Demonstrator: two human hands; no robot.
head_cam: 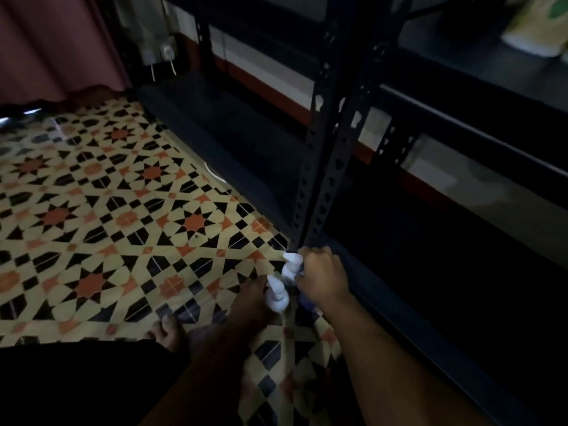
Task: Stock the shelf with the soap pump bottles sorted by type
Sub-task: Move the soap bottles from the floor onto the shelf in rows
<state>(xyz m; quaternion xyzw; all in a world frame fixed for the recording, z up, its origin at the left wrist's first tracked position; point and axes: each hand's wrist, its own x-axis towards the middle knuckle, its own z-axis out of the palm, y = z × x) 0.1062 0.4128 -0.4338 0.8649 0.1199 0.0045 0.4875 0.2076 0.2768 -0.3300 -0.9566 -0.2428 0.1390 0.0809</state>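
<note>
In dim light, two soap pump bottles show mainly by their white pump heads, low by the foot of the black shelf's upright post (pixel 325 155). My right hand (pixel 321 279) grips the farther pump bottle (pixel 291 266), fingers curled round its neck. My left hand (pixel 250 301) holds the nearer pump bottle (pixel 277 297) just below it. Both bottle bodies are mostly hidden by my hands and the dark. The bottom shelf board (pixel 430 272) lies right of my hands, black and hard to read.
Patterned floor tiles (pixel 107 210) spread to the left. A bare foot (pixel 167 332) rests near my left forearm. A pale package (pixel 538 26) stands on an upper shelf at top right. A maroon curtain (pixel 52 44) hangs at the back left.
</note>
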